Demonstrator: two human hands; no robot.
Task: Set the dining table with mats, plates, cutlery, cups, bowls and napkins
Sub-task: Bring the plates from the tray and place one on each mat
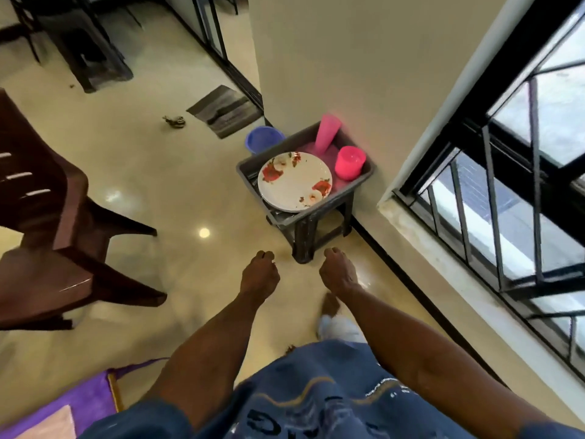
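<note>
A stack of white plates with red flower prints (294, 182) lies in a dark grey tray (368, 172) on a small dark stool (311, 231) against the wall. In the same tray stand a tall pink cup (327, 133) and a short bright pink cup (349, 161). My left hand (259, 274) and my right hand (338, 270) hang side by side just short of the stool, fingers curled in, holding nothing. A purple mat with a pink cloth (60, 410) shows at the bottom left corner.
A dark brown plastic chair (47, 236) stands at the left. A blue bucket (264, 139) sits on the floor behind the tray, a grey doormat (226, 110) beyond it. A barred window (506, 191) runs along the right wall. Dark furniture (85, 42) stands far back.
</note>
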